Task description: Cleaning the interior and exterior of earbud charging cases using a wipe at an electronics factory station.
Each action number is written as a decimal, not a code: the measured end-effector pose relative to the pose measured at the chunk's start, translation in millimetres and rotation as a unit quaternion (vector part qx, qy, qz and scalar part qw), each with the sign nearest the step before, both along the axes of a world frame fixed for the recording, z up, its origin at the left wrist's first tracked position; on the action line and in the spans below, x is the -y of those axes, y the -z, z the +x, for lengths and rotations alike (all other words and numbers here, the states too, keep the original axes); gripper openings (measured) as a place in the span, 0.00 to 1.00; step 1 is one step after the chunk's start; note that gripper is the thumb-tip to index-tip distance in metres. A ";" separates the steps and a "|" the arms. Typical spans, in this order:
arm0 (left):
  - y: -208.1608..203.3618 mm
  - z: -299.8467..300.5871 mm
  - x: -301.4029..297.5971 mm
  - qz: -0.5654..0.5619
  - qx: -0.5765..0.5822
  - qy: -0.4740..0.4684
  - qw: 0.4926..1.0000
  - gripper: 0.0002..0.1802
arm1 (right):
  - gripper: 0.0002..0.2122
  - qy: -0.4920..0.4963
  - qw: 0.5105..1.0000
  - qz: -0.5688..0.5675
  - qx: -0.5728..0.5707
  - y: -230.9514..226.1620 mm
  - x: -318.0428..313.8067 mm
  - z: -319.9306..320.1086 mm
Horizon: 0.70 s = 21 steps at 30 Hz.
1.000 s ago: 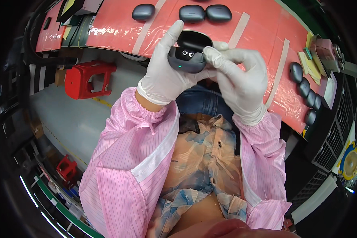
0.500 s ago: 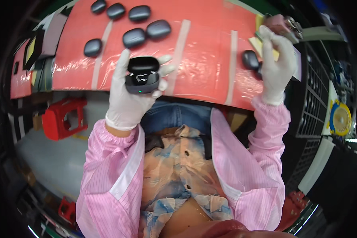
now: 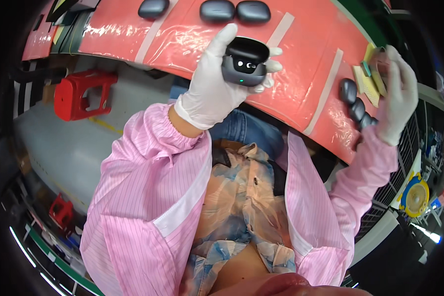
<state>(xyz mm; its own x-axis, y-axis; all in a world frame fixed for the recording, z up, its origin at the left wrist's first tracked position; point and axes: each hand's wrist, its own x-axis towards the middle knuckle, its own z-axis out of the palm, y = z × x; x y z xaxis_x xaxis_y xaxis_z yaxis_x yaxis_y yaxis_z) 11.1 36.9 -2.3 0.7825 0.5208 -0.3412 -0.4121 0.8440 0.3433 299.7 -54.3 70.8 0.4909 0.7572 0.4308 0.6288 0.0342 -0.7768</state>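
Note:
In my gloved left hand (image 3: pixel 209 89) rests a dark earbud charging case (image 3: pixel 244 74), its lid up, with a small green light on its front. The fingers wrap round its sides. Bright reflections or contacts show inside it; whether it holds earbuds I cannot make out. My gloved right hand (image 3: pixel 401 96) is raised at the far right, its fingertips drawn together beside a pinkish see-through object (image 3: pixel 380 64); what they pinch, if anything, is hidden. Close by lie yellow sheets (image 3: pixel 367 81) with a small green piece (image 3: pixel 365 68).
Several closed dark cases lie on the red mat (image 3: pixel 301 74): a pair (image 3: pixel 235 11) at the back, one (image 3: pixel 153 8) farther left, and a row (image 3: pixel 349 92) near my right wrist. Pale tape strips cross the mat. A red stool (image 3: pixel 84 93) stands on the floor at left.
The whole view has shifted, with the mat now tilted. My left hand still holds the open case. My right hand has shifted slightly, staying by the yellow sheets and the pinkish object.

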 end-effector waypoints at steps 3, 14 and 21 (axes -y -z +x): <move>7.6 -12.2 3.1 0.014 -0.060 -0.047 0.997 0.33 | 0.12 -0.227 0.962 0.019 0.150 31.0 -21.8 -117.5; 20.9 -15.2 1.4 -0.028 -0.006 0.012 1.000 0.31 | 0.11 -0.166 0.983 -0.030 0.068 63.7 7.0 -150.4; 9.9 -1.7 9.7 -0.042 -0.141 -0.046 0.988 0.25 | 0.09 -0.220 0.965 -0.107 0.089 57.4 -2.8 -168.2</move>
